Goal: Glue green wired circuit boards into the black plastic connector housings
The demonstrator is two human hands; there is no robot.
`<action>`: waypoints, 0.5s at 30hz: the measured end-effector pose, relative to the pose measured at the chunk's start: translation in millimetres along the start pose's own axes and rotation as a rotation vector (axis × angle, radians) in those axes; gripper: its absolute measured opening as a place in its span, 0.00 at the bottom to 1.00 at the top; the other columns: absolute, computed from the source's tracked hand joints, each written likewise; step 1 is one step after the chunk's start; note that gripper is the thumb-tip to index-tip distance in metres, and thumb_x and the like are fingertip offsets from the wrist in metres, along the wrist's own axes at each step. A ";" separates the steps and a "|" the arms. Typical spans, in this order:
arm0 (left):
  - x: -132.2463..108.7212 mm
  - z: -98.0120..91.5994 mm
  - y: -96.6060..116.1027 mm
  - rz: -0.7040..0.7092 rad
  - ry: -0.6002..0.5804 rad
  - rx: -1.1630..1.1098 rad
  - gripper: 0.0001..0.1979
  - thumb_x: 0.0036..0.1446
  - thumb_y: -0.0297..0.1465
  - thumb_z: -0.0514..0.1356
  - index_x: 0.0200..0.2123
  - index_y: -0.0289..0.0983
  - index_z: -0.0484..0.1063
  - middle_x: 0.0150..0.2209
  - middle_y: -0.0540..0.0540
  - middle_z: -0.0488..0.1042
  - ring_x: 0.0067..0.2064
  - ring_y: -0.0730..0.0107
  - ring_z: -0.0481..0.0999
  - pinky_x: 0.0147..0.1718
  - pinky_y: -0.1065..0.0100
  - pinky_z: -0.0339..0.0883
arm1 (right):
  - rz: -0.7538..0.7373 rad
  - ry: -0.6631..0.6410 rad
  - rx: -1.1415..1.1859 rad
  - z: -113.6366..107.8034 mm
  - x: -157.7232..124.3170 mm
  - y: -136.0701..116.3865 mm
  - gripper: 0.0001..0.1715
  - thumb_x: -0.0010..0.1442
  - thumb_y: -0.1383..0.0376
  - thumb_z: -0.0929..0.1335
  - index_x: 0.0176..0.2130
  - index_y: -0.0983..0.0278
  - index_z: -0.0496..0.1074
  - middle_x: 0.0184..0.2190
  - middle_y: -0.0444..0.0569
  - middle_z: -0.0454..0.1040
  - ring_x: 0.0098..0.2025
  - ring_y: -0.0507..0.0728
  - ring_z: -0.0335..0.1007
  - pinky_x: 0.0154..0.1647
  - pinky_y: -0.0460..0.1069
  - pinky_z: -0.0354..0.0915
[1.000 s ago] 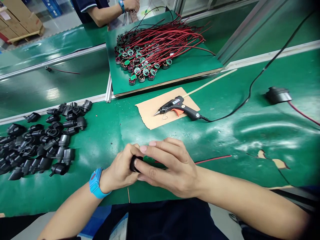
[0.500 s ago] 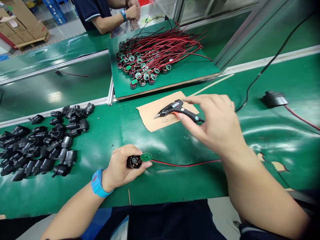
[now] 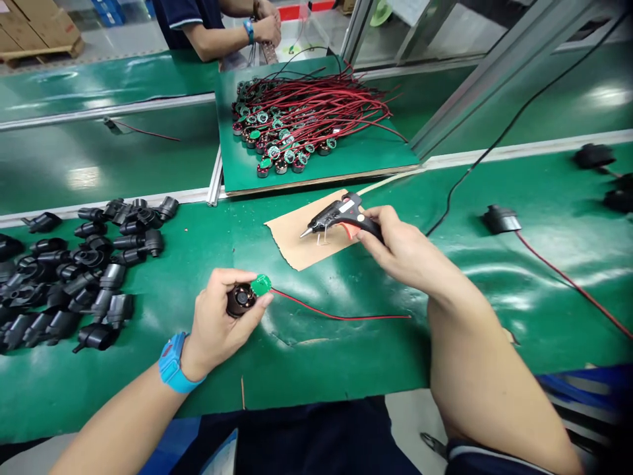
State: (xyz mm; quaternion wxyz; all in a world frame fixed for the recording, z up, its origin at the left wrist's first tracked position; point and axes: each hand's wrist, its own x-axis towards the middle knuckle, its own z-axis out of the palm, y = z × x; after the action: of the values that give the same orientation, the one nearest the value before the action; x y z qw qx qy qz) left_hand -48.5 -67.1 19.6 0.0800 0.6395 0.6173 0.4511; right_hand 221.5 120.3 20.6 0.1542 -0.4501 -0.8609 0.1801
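Observation:
My left hand (image 3: 217, 316), with a blue band at the wrist, grips a small dark motor (image 3: 241, 301) with copper windings. A round green circuit board (image 3: 262, 284) sits at the motor's edge by my fingertips, and a red wire (image 3: 341, 318) trails from it to the right over the bench. Wrapped round the handle of a black glue gun (image 3: 339, 212) is my right hand (image 3: 405, 247). The nozzle points left, above a torn piece of cardboard (image 3: 287, 241); whether the wire stand still touches the cardboard I cannot tell.
Black plastic housings (image 3: 82, 284) lie heaped at the left. Behind, a raised green board (image 3: 370, 158) bears many motors with red wires (image 3: 316, 105). A black housing with a wire (image 3: 500, 219) lies right, near a black cable (image 3: 475, 165). A co-worker's hands (image 3: 267, 28) are busy beyond.
My right hand has closed round the glue gun's handle, having hovered open beside it. The glue gun is slightly tilted now. My left hand, with the motor, has shifted a little left and up.

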 end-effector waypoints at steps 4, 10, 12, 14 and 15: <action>1.8 1.5 1.6 -0.090 -0.055 -0.059 0.13 0.61 0.34 0.67 0.46 0.40 0.69 0.32 0.53 0.72 0.27 0.77 0.73 0.25 0.74 0.67 | -0.132 0.116 0.127 -5.2 -13.1 -33.4 0.27 0.69 0.57 0.63 0.63 0.64 0.59 0.48 0.56 0.77 0.42 0.62 0.76 0.41 0.56 0.71; 0.7 4.0 3.5 -0.165 -0.106 -0.152 0.13 0.61 0.33 0.68 0.46 0.40 0.68 0.26 0.57 0.65 0.23 0.79 0.66 0.21 0.75 0.58 | -0.211 0.334 -0.046 4.0 -22.6 -64.1 0.27 0.65 0.52 0.70 0.57 0.62 0.67 0.44 0.57 0.77 0.46 0.67 0.76 0.43 0.59 0.69; 0.1 4.1 3.7 -0.172 -0.115 -0.167 0.14 0.60 0.32 0.68 0.46 0.40 0.68 0.26 0.58 0.64 0.22 0.80 0.65 0.21 0.75 0.56 | -0.215 0.332 -0.123 6.4 -23.4 -66.2 0.25 0.66 0.52 0.69 0.57 0.60 0.67 0.39 0.56 0.77 0.44 0.68 0.76 0.42 0.60 0.68; -0.4 3.9 4.2 -0.174 -0.126 -0.174 0.14 0.60 0.32 0.68 0.46 0.40 0.68 0.26 0.58 0.64 0.22 0.80 0.64 0.20 0.75 0.56 | -0.220 0.321 -0.165 7.6 -24.1 -66.4 0.24 0.67 0.52 0.68 0.56 0.60 0.67 0.36 0.55 0.76 0.42 0.68 0.75 0.39 0.59 0.66; -0.5 3.8 4.5 -0.171 -0.130 -0.174 0.14 0.61 0.32 0.68 0.46 0.40 0.68 0.26 0.58 0.64 0.22 0.80 0.64 0.20 0.75 0.56 | -0.225 0.321 -0.174 8.0 -24.7 -66.3 0.23 0.67 0.52 0.68 0.56 0.60 0.67 0.36 0.54 0.76 0.41 0.67 0.75 0.39 0.59 0.66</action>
State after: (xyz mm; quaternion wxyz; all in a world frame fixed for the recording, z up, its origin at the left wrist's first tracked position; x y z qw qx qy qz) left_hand -42.7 -66.8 20.1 0.2132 0.6029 0.6217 0.4522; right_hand 183.9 63.3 40.7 0.2691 -0.3856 -0.8825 0.0127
